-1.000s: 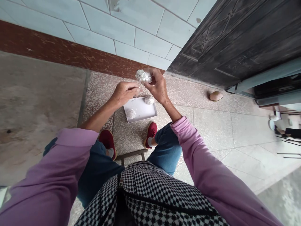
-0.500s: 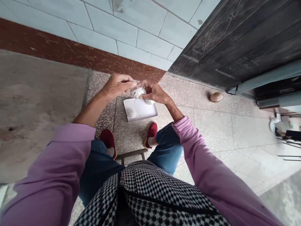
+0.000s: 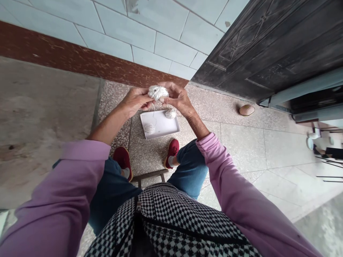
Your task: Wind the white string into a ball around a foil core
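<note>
A small ball of white yarn (image 3: 158,92) is held up between both hands, above the floor in front of my knees. My right hand (image 3: 178,98) pinches it from the right side with closed fingers. My left hand (image 3: 136,101) is closed on its left side, and a thin strand (image 3: 153,109) hangs down from there. Below, a white tray (image 3: 163,125) lies on the floor with two more yarn balls in it, one at the front left (image 3: 150,128) and one at the back right (image 3: 170,114).
I sit on a low stool (image 3: 150,175) with my red shoes (image 3: 171,152) just behind the tray. A tiled wall stands ahead and a dark door (image 3: 268,50) to the right. A small brown round object (image 3: 246,109) lies by the door.
The yarn ball dropped lower and then rose again between my hands, turning as it went. My left hand came in from the left to meet it.
</note>
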